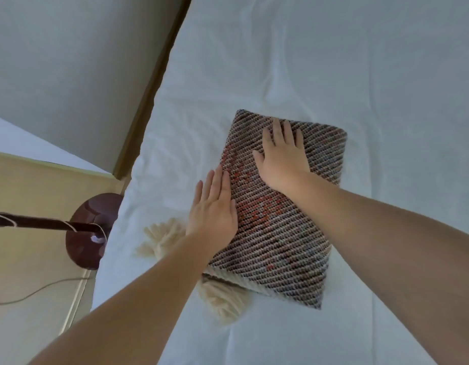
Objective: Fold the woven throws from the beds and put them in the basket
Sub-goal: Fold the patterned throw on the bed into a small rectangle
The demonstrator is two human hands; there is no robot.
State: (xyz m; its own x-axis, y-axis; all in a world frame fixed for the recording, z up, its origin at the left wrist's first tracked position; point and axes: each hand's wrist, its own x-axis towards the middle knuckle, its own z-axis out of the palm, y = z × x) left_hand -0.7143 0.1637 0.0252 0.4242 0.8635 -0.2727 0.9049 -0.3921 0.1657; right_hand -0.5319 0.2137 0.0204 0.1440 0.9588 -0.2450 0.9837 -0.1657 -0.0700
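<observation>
The right hand [282, 156] lies flat on the upper part of the folded woven throw [278, 219], fingers straight and slightly spread, palm pressing down on the cloth. The left hand [213, 209] lies flat too, fingers straight and held close together, set along the throw's left edge with the thumb side touching the weave and the rest of the palm over the sheet. The throw is folded into a thick rectangle, woven in brown, cream and grey with patches of red, and it sits tilted on the white bed sheet [373, 75]. Cream tassels [159, 239] stick out from under it at the left, beneath the left wrist, and more at its lower corner. Left of the bed stands a dark red lamp base [83, 246] with its pole and a thin cord on the pale floor [30, 185].
</observation>
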